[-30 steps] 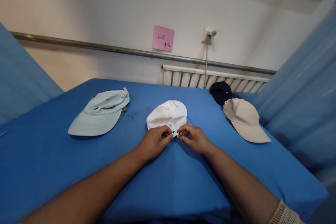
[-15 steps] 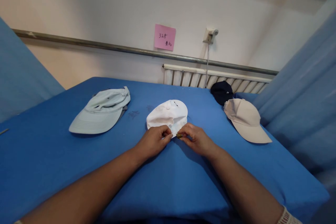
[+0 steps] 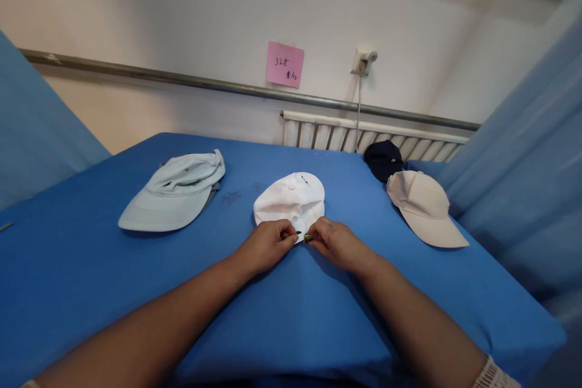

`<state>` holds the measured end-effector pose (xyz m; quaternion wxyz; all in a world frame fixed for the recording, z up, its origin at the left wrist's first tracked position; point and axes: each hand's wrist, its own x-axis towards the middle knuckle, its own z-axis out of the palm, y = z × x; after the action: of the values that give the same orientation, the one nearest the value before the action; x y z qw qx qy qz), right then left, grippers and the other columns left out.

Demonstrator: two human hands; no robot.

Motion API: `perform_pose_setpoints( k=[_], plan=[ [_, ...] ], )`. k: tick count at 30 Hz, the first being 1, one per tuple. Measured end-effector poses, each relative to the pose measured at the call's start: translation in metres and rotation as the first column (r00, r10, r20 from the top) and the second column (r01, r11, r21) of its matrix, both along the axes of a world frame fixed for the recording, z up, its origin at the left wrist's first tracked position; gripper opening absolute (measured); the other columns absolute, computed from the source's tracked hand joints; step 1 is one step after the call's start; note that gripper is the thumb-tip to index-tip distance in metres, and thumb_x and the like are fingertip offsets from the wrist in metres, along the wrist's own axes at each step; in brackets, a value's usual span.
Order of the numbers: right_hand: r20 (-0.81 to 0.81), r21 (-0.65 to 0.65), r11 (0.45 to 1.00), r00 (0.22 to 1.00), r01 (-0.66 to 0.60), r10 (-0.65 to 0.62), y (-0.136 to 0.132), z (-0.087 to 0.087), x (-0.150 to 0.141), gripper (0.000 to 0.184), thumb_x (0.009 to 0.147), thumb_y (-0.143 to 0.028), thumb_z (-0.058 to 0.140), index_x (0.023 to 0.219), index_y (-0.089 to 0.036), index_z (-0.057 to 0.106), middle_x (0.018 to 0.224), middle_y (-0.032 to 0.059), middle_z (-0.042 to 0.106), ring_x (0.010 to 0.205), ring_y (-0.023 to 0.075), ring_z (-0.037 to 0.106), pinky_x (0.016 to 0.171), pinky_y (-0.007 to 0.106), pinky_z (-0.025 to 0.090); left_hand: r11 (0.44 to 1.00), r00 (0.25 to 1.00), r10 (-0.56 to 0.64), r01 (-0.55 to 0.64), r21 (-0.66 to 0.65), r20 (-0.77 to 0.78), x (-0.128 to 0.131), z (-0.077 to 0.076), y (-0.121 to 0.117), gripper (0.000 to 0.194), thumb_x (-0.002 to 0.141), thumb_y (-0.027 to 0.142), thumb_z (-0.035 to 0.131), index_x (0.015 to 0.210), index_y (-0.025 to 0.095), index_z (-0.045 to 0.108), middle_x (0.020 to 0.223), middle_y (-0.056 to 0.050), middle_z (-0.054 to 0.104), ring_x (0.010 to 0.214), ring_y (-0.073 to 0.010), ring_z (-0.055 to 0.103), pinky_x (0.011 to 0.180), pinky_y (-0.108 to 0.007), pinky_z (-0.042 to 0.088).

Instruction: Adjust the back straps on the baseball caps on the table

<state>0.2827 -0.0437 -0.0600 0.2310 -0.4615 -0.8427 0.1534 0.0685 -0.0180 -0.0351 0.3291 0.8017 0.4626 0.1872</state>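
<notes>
A white cap (image 3: 288, 197) lies on the blue-covered table with its back edge toward me. My left hand (image 3: 271, 244) pinches that near edge at the cap's strap, and a small dark tip shows at the fingertips. Just to the right, my right hand (image 3: 336, 245) closes thumb and fingers on a small brass-coloured buckle (image 3: 308, 237) at the other side of the strap. A narrow gap separates the two sets of fingertips. My fingers hide most of the strap.
Pale blue-grey caps (image 3: 175, 191) lie stacked to the left. On the right sit a beige cap (image 3: 425, 206) and a black cap (image 3: 384, 159). Behind the blue table cover (image 3: 291, 327) are a radiator (image 3: 318, 133), a metal rail (image 3: 204, 83) and a pink note (image 3: 285, 65).
My fingertips have drawn slightly apart at the strap, and a dark tip now shows at my left fingers. The white cap stays in place.
</notes>
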Motion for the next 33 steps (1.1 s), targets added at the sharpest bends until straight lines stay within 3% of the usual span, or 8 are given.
perform_pose_setpoints(
  k=[10,22,28,33],
  plan=[
    [-0.012,-0.014,1.0,1.0,-0.017,0.016,0.0003,-0.0049,-0.0002,0.026,0.083,-0.011,0.063,0.107,-0.019,0.056,0.098,0.0042,0.062,0.083,0.0162,0.06,0.073,0.028,0.045,0.999,0.999,-0.052,0.052,-0.013,0.004,-0.0001,-0.0047,-0.0006,0.022,0.084,0.035,0.051,0.086,0.018,0.066,0.073,-0.001,0.067,0.068,-0.0163,0.058,0.061,-0.025,0.038],
    [0.043,-0.029,1.0,0.999,-0.004,0.005,-0.0049,-0.001,-0.0036,0.018,0.083,-0.014,0.062,0.097,-0.019,0.054,0.092,0.0026,0.062,0.078,0.0156,0.058,0.067,0.026,0.041,0.999,0.998,-0.043,0.042,-0.018,-0.053,0.0003,-0.0026,-0.0021,0.024,0.084,0.037,0.052,0.087,0.019,0.068,0.076,-0.001,0.07,0.069,-0.0174,0.061,0.062,-0.026,0.04],
    [0.05,-0.041,0.999,0.999,0.003,-0.001,-0.0038,-0.0027,-0.0047,0.024,0.083,-0.013,0.062,0.106,-0.019,0.055,0.098,0.0046,0.064,0.083,0.0164,0.06,0.071,0.026,0.043,0.998,0.995,-0.069,0.067,-0.018,-0.074,-0.0004,-0.0026,-0.0014,0.025,0.085,0.035,0.051,0.091,0.019,0.069,0.079,-0.002,0.071,0.072,-0.0183,0.062,0.062,-0.026,0.039],
    [0.051,-0.051,0.999,0.998,-0.017,0.02,-0.0022,-0.0023,-0.0049,0.019,0.083,-0.011,0.059,0.1,-0.02,0.057,0.093,0.0028,0.063,0.079,0.0153,0.058,0.069,0.025,0.041,0.997,0.992,-0.078,0.076,-0.024,-0.096,-0.0003,-0.0016,-0.0011,0.024,0.084,0.033,0.052,0.092,0.019,0.07,0.082,-0.003,0.072,0.074,-0.0189,0.063,0.063,-0.025,0.04]
  ],
)
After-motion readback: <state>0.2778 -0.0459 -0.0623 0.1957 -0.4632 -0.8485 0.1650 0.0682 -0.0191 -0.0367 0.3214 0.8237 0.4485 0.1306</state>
